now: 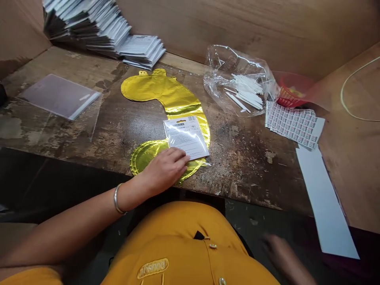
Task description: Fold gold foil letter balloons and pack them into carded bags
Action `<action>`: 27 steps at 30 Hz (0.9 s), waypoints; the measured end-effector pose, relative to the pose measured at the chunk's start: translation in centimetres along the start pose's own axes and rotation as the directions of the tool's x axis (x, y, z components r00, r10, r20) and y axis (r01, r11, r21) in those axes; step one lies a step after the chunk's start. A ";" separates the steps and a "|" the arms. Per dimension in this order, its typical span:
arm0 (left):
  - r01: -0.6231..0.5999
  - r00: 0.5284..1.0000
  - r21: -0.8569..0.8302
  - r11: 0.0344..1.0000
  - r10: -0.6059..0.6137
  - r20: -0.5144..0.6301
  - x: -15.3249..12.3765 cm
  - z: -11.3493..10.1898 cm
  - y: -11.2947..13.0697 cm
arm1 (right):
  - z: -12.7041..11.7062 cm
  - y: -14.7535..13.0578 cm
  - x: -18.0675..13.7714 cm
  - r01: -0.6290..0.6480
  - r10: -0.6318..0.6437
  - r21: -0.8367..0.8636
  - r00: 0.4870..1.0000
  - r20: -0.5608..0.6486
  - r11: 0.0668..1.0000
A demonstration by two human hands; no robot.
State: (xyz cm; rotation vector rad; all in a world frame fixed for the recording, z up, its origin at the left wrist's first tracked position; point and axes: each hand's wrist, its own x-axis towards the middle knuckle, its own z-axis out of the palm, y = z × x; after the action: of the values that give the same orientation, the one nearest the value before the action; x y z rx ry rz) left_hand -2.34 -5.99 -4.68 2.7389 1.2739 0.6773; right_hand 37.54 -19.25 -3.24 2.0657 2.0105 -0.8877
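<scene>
A gold foil balloon (pixel 185 95), flat and curved, lies on the worn wooden table in front of me. Over its lower part is a white printed card in a clear plastic packet (pixel 188 136), with a hang hole at the top. My left hand (pixel 166 168) has its fingers closed over the packet's lower edge, above the balloon's bottom curve; its thumb is hidden. Away from the table top, low on the right, my right hand (pixel 276 245) is smeared by motion. Its fingers cannot be made out.
Stacked packets (pixel 89 27) lean at the back left, near a clear plastic sleeve (pixel 59 95). Toward the right are a clear bag of white sticks (pixel 243 89), a red basket (pixel 292 93), sticker sheets (pixel 293 122) and a long white strip (pixel 326 202) over the table edge.
</scene>
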 end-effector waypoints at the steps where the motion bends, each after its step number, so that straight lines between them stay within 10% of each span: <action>1: 0.013 1.000 -0.005 1.000 -0.013 -0.008 0.2 0.4 0.2 | -1.1 -0.8 0.7 0.097 -0.096 0.036 0.995 -0.042 0.995; 3: 0.044 0.998 -0.032 0.998 -0.046 -0.041 0.3 1.0 0.5 | -3.5 -3.5 3.0 0.352 -0.321 0.085 0.912 -0.254 0.932; 6: 0.103 0.984 -0.106 0.989 -0.117 -0.131 -0.1 1.3 0.5 | -6.0 -9.6 8.5 0.609 -0.537 -0.062 0.641 -0.549 0.791; 11: 0.174 0.969 -0.238 0.956 -0.209 -0.132 -0.8 0.6 0.3 | -5.1 -17.3 17.7 0.839 -0.816 0.004 0.531 -0.227 0.544; 20: 0.536 0.844 -0.097 0.839 -0.534 0.041 0.3 -1.2 -1.1 | -3.0 -18.4 18.8 0.750 -0.662 0.158 0.646 -0.380 0.642; 27: 0.648 0.762 -0.222 0.729 -0.622 0.179 1.8 -2.2 -4.2 | -2.3 -19.1 18.7 0.743 -0.647 0.057 0.615 -0.451 0.666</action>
State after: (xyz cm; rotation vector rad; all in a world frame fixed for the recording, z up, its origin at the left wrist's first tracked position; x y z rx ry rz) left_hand -5.18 -2.19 -2.94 1.8860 1.7923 0.5779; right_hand 19.10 0.15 -4.62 1.5969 3.2165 -0.8788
